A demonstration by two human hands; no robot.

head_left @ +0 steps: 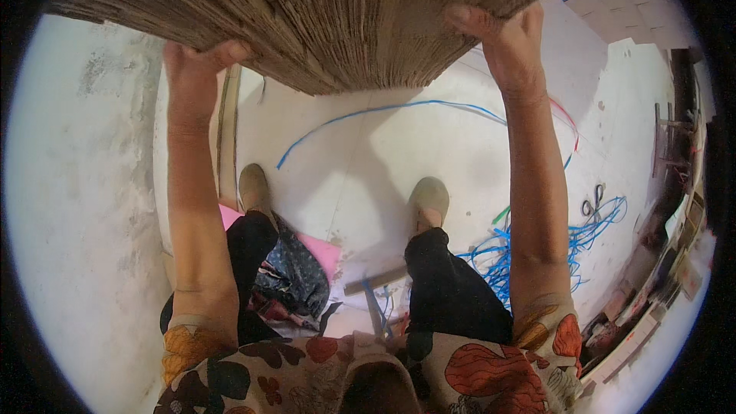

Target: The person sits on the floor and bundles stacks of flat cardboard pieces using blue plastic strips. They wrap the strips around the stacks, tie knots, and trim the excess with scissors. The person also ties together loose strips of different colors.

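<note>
A thick stack of brown cardboard sheets [337, 23] fills the top of the view, its many layered edges facing me. Both my arms reach forward to it. My left hand [198, 69] grips the stack's near edge at the left, thumb on the layered side and fingers hidden underneath. At the right, my right hand [506, 42] clasps the same stack, its thumb pressed against the layers. The stack is above the floor at its near edge; what supports its far part is out of view.
A blue strap [368, 110] curves across the pale floor [330, 184]. Tangled blue strapping [491, 261] and dark-handled scissors [593, 203] lie at the right. Patterned dark cloth [295, 280] and a pink sheet [326, 253] are by my left leg. A wall [84, 184] stands at left; strapped boxes [613, 4] far right.
</note>
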